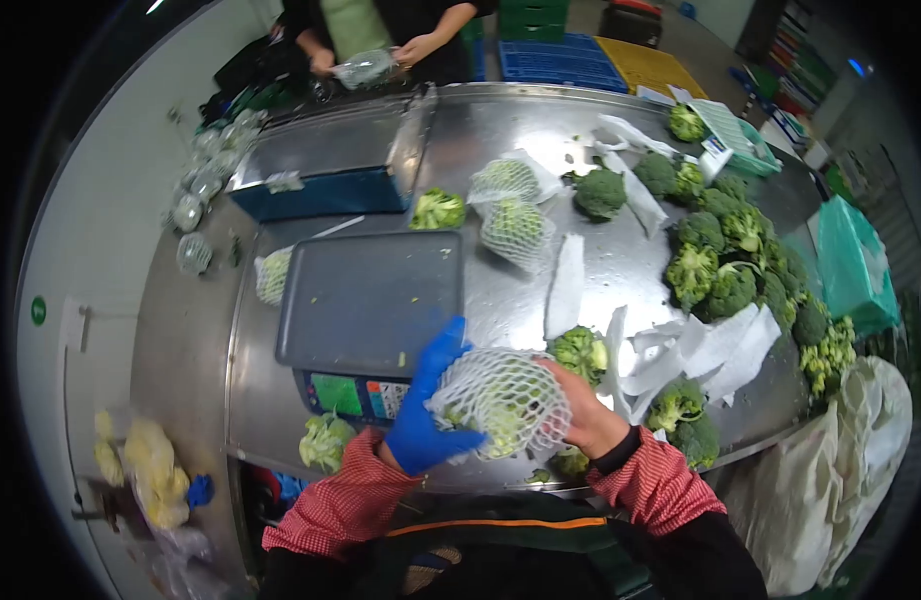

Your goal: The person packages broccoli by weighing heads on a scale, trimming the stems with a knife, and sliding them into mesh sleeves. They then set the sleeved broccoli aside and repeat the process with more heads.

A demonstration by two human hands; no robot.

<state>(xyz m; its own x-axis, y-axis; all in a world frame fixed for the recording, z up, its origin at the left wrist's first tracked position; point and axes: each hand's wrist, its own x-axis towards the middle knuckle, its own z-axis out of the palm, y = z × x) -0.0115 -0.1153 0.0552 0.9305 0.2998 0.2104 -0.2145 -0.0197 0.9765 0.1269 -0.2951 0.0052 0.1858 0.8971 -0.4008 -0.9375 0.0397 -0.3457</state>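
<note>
Between my two hands is a broccoli head in a white foam net (pixel 506 402), held just above the front of the steel table. My left hand (pixel 419 415), in a blue glove, grips its left side with the thumb low across the front. Bare fingers of my right hand (pixel 587 410) wrap its right side, partly hidden behind the net. A weighing scale with a dark grey tray (pixel 371 300) stands beside my left hand. Close to my right hand lies a loose broccoli head (pixel 579 352), and another broccoli head (pixel 327 441) sits left of my left sleeve.
A heap of broccoli (pixel 731 260) covers the table's right side, with white foam nets (pixel 716 350) scattered nearby. Netted broccoli heads (pixel 516 230) lie beyond the scale. Across the table, a person's hands (pixel 418 50) hold a clear wrapped item near a steel-topped blue box (pixel 326 195).
</note>
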